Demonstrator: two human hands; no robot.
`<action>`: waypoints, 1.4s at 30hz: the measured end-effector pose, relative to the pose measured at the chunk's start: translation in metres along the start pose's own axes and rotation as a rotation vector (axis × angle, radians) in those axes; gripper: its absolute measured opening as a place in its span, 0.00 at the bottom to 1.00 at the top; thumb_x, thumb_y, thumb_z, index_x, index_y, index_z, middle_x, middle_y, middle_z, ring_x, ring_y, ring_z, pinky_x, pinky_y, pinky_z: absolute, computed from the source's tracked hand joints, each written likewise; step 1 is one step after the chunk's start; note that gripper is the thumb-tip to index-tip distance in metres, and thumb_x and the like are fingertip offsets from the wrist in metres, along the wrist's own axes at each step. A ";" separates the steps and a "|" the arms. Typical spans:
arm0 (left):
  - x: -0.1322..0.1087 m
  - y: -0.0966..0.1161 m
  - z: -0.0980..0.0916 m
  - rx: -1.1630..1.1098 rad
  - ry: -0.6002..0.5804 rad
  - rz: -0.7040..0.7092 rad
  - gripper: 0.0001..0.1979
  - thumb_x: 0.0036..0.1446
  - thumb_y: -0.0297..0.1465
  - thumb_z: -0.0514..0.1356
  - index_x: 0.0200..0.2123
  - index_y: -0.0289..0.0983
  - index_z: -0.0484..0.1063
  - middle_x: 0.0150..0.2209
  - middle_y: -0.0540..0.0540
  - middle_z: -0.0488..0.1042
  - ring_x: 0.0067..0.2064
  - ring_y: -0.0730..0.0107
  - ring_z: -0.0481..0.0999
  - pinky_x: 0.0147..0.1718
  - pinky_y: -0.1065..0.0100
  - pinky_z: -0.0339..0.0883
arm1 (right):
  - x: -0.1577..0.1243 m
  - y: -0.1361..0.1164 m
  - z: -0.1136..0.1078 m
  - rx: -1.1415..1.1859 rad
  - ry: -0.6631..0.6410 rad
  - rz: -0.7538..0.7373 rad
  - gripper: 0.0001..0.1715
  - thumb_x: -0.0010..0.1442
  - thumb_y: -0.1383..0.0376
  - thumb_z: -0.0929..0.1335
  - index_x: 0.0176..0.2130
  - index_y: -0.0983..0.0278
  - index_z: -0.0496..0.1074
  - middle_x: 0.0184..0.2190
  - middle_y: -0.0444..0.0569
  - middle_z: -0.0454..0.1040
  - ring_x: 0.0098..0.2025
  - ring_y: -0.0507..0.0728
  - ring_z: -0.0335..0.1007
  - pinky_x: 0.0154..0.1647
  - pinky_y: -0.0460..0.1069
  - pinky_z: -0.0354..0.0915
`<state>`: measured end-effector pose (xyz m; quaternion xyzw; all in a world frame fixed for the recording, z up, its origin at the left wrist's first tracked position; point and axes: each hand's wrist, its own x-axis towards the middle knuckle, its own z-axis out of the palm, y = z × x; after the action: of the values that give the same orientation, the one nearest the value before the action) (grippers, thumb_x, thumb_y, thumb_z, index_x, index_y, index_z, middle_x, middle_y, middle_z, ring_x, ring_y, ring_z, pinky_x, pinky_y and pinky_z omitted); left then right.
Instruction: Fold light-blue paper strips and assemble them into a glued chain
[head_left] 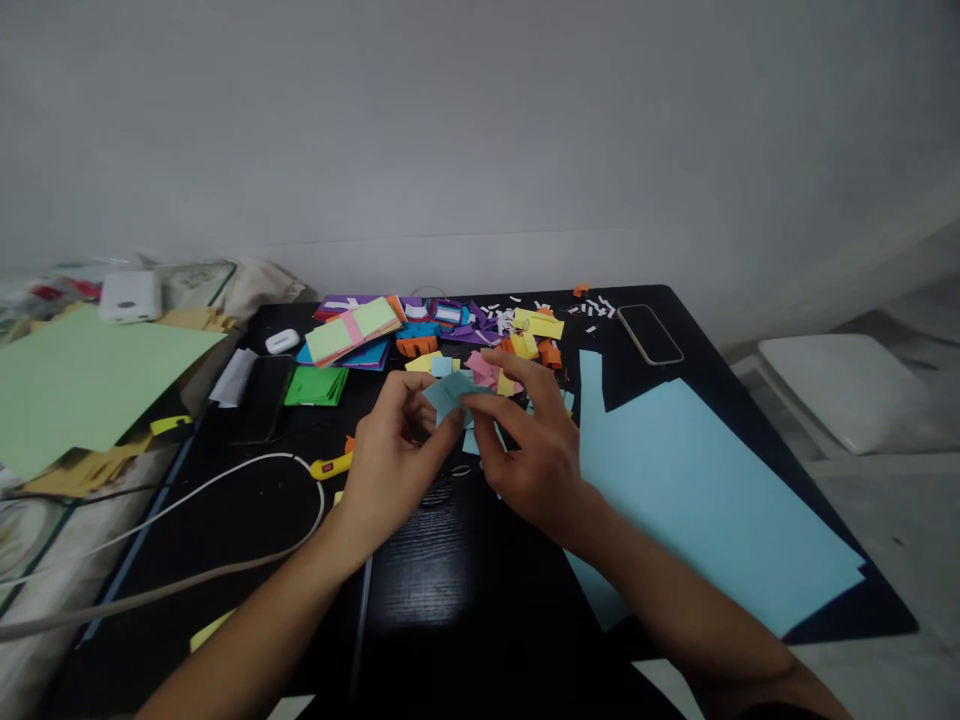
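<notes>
Above the middle of a black table [450,570], both my hands pinch one small folded piece of light blue paper [448,393]. My left hand [394,460] grips its lower left side with thumb and fingers closed. My right hand [529,440] holds its right side, fingers curled over the top. Just behind the hands lies a heap of small folded paper pieces [525,345] in yellow, orange, pink and purple.
A large light blue sheet [697,490] lies at the right. A phone [649,333] is at the far right, another dark phone [264,397] and a white earbud case [282,341] at the left. Green paper [82,380], a white cable [225,480] and a yellow cutter [331,465] sit on the left.
</notes>
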<state>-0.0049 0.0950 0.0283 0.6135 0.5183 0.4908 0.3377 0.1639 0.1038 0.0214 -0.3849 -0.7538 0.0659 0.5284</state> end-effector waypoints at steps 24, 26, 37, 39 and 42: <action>-0.004 0.010 -0.008 0.311 -0.104 0.193 0.13 0.70 0.29 0.58 0.56 0.42 0.66 0.41 0.47 0.86 0.34 0.68 0.85 0.32 0.71 0.75 | 0.006 -0.001 -0.001 0.126 -0.067 0.125 0.08 0.68 0.70 0.70 0.45 0.58 0.75 0.57 0.55 0.78 0.61 0.62 0.75 0.64 0.63 0.72; -0.004 0.010 -0.008 0.323 -0.095 0.195 0.13 0.70 0.29 0.58 0.57 0.41 0.66 0.41 0.47 0.86 0.35 0.67 0.86 0.32 0.71 0.75 | 0.006 -0.001 0.000 0.088 -0.048 0.120 0.09 0.68 0.69 0.71 0.48 0.58 0.75 0.56 0.56 0.78 0.61 0.63 0.75 0.64 0.64 0.72; -0.004 0.011 -0.007 0.338 -0.071 0.187 0.15 0.69 0.27 0.59 0.57 0.42 0.67 0.41 0.46 0.85 0.38 0.62 0.87 0.35 0.67 0.77 | 0.007 -0.004 -0.002 0.138 -0.065 0.171 0.08 0.67 0.69 0.71 0.46 0.58 0.74 0.55 0.55 0.79 0.61 0.63 0.76 0.63 0.62 0.73; -0.003 0.011 -0.007 0.324 -0.072 0.182 0.15 0.69 0.28 0.59 0.56 0.42 0.67 0.41 0.46 0.85 0.37 0.63 0.86 0.36 0.67 0.77 | 0.007 -0.003 -0.003 0.131 -0.075 0.141 0.07 0.68 0.69 0.71 0.45 0.58 0.74 0.55 0.55 0.78 0.61 0.63 0.75 0.63 0.62 0.73; -0.003 0.011 -0.007 0.308 -0.078 0.170 0.14 0.69 0.28 0.59 0.56 0.43 0.68 0.41 0.47 0.85 0.38 0.62 0.86 0.36 0.66 0.77 | 0.008 0.001 -0.005 0.093 -0.127 0.042 0.09 0.69 0.70 0.69 0.47 0.57 0.75 0.59 0.56 0.76 0.62 0.63 0.75 0.63 0.63 0.73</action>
<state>-0.0086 0.0885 0.0396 0.7181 0.5202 0.4084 0.2166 0.1677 0.1084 0.0287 -0.3706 -0.7739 0.1363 0.4952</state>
